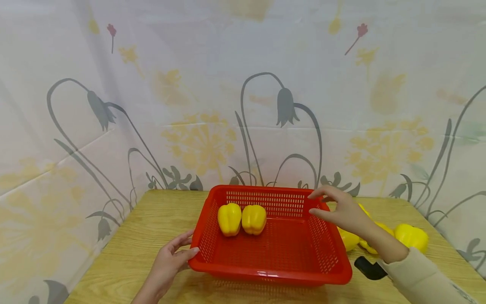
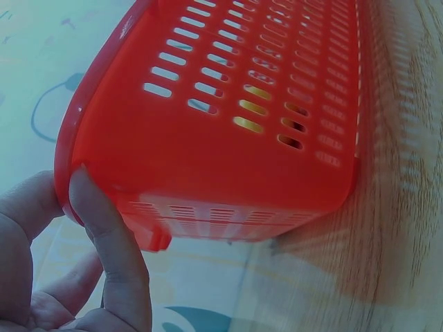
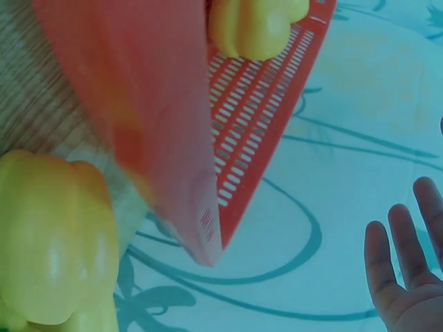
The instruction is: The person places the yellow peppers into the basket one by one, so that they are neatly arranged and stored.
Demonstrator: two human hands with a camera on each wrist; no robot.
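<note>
A red plastic basket (image 1: 265, 274) with slotted walls stands on the wooden table. Inside it, two yellow bell peppers (image 1: 229, 219) sit side by side near the left wall. My left hand (image 1: 168, 261) grips the basket's left rim near the front corner; the left wrist view shows its fingers (image 2: 114, 242) at the rim from the outside. Over the right rim hovers my right hand (image 1: 347, 211), thumb and fingers spread apart with nothing between them. In the right wrist view, its fingers (image 3: 408, 242) appear away from the basket wall (image 3: 166, 138).
More yellow peppers (image 1: 411, 237) lie on the table right of the basket, partly behind my right forearm. A black curved piece (image 1: 370, 269) juts out by the right sleeve. A flower-patterned curtain (image 1: 190, 84) hangs behind the table (image 1: 114, 261).
</note>
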